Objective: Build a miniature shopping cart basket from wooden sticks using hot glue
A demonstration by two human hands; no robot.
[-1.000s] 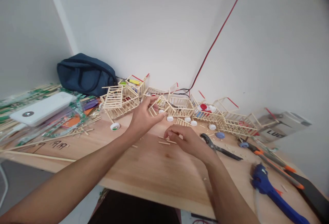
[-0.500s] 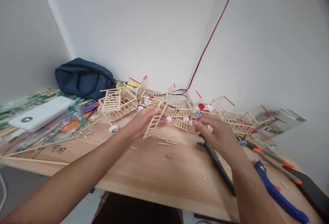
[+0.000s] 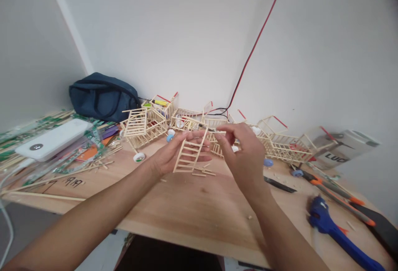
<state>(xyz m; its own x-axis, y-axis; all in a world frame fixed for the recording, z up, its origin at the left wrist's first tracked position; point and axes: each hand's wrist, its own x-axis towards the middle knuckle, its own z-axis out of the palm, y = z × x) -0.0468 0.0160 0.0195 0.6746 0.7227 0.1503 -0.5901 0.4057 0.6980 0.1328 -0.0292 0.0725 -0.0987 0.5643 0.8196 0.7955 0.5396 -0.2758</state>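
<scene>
My left hand (image 3: 174,150) holds a small ladder-like frame of thin wooden sticks (image 3: 189,154), tilted, its rungs towards me. Close to the frame's upper right corner, my right hand (image 3: 242,142) pinches a short thin stick (image 3: 220,132) between thumb and forefinger. Short cut sticks (image 3: 207,172) lie on the wooden table (image 3: 186,208) just below the frame. Behind both hands stand several small stick-built carts (image 3: 144,125) with red-tipped handles and bottle-cap wheels.
At the left are a white power bank (image 3: 52,138), a blue pouch (image 3: 102,96) and wrapped sticks. A blue glue gun (image 3: 338,233), orange-handled pliers (image 3: 336,196) and a clear bag (image 3: 345,150) are at the right. A red cable (image 3: 258,42) hangs down the wall.
My right hand has moved left to the frame, and the thin stick now shows in its fingers. The frame has turned to show its rungs more broadly.
</scene>
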